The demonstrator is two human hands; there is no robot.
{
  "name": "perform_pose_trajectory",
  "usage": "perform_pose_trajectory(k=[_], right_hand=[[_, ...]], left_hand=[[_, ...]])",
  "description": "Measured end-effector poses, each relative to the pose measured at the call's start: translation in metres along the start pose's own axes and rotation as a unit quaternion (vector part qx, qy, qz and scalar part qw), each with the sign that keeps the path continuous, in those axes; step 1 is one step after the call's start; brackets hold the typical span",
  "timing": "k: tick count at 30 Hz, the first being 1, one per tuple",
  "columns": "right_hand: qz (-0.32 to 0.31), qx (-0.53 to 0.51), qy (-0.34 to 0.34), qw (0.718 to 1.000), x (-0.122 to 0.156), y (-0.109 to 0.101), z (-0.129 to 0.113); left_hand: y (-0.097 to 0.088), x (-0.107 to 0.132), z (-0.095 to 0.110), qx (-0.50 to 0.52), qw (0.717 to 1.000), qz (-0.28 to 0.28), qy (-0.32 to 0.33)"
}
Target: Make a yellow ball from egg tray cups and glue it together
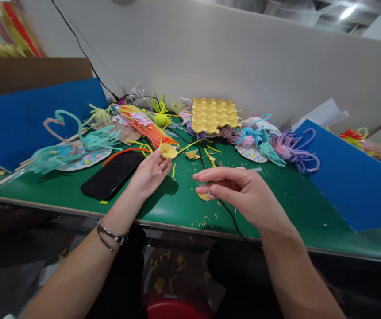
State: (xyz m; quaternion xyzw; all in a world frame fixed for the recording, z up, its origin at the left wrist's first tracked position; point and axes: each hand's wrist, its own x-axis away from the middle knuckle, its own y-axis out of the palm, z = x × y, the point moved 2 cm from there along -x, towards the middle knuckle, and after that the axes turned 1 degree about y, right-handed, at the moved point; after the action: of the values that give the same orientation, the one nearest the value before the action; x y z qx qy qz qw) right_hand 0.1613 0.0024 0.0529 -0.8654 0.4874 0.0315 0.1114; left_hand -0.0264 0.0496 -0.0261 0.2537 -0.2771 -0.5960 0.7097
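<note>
"Left side first: what have you got?"

"My left hand is palm up, fingers spread in a loose curl, and a yellow egg-carton cup sits at my fingertips, hollow side showing! It's up over the green tabletop, just beyond the top end of my black smartphone."

"And over on the right?"

"My right hand is hovering, thumb and fingers parted, bare-handed as far as I can see. Below those fingertips, a yellow cardboard piece peeks out, partly hidden, with the black cord running past under my hand."

"What's around the cup?"

"An orange pipe cleaner arches along the phone's top edge, and a yellow carton scrap lies just right of the cup. Farther back, there's the big one: a yellow egg carton, bumpy side out, propped on fuzzy bundles near the wall!"

"Anything at the flanks?"

"A blue panel on the left, a second blue board on the right!"
</note>
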Motion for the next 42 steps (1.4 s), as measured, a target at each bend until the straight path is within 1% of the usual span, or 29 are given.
perform_pose_trajectory(k=[3,6,8,12,14,16,18,19,21,23,24,27,30,32,34,39,42], right_hand=[[-0.019,0.058,-0.014,0.998,0.003,0.004,-0.006],[-0.085,0.147,-0.049,0.984,0.008,0.005,-0.012],[-0.119,0.185,-0.067,0.973,0.010,0.004,-0.015],[-0.141,0.232,-0.082,0.959,0.012,0.004,-0.017],[-0.175,0.263,-0.094,0.944,0.012,0.007,-0.016],[-0.202,0.310,-0.119,0.922,0.013,0.009,-0.017],[-0.203,0.343,-0.140,0.907,0.013,0.010,-0.019],[-0.198,0.341,-0.142,0.908,0.014,0.010,-0.020],[-0.200,0.300,-0.131,0.923,0.015,0.010,-0.022],[-0.220,0.247,-0.115,0.937,0.015,0.009,-0.022],[-0.233,0.227,-0.109,0.939,0.015,0.009,-0.022],[-0.271,0.207,-0.103,0.934,0.015,0.008,-0.022],[-0.319,0.197,-0.108,0.921,0.015,0.008,-0.023],[-0.339,0.200,-0.108,0.913,0.015,0.009,-0.023],[-0.339,0.209,-0.104,0.911,0.015,0.009,-0.022],[-0.291,0.232,-0.085,0.924,0.013,0.009,-0.019],[-0.286,0.223,-0.070,0.929,0.013,0.010,-0.016]], left_hand=[[0.001,0.001,0.000,0.014,1.000,0.002,0.002],[0.003,0.002,0.001,0.038,0.999,0.016,-0.011],[0.003,0.002,0.001,0.043,0.999,0.022,-0.015],[0.001,0.001,0.000,0.017,1.000,0.006,-0.001],[0.001,0.000,-0.002,0.002,1.000,-0.005,0.002],[0.001,0.000,-0.003,-0.010,1.000,-0.012,0.001],[0.002,0.000,-0.005,-0.016,1.000,-0.013,-0.002],[0.003,0.000,-0.006,-0.015,1.000,-0.012,-0.002],[0.005,0.001,-0.007,-0.011,1.000,-0.010,-0.004],[0.008,0.002,-0.008,-0.003,1.000,-0.004,-0.008],[0.009,0.002,-0.009,0.002,1.000,0.000,-0.011],[0.011,0.003,-0.010,0.008,1.000,0.005,-0.019],[0.011,0.003,-0.011,-0.005,1.000,-0.006,-0.014],[0.010,0.003,-0.011,-0.012,1.000,-0.014,-0.011],[0.011,0.003,-0.011,-0.011,1.000,-0.018,-0.013],[0.014,0.007,-0.010,-0.022,0.998,-0.047,-0.022],[0.015,0.009,-0.010,-0.026,0.998,-0.060,-0.022]])
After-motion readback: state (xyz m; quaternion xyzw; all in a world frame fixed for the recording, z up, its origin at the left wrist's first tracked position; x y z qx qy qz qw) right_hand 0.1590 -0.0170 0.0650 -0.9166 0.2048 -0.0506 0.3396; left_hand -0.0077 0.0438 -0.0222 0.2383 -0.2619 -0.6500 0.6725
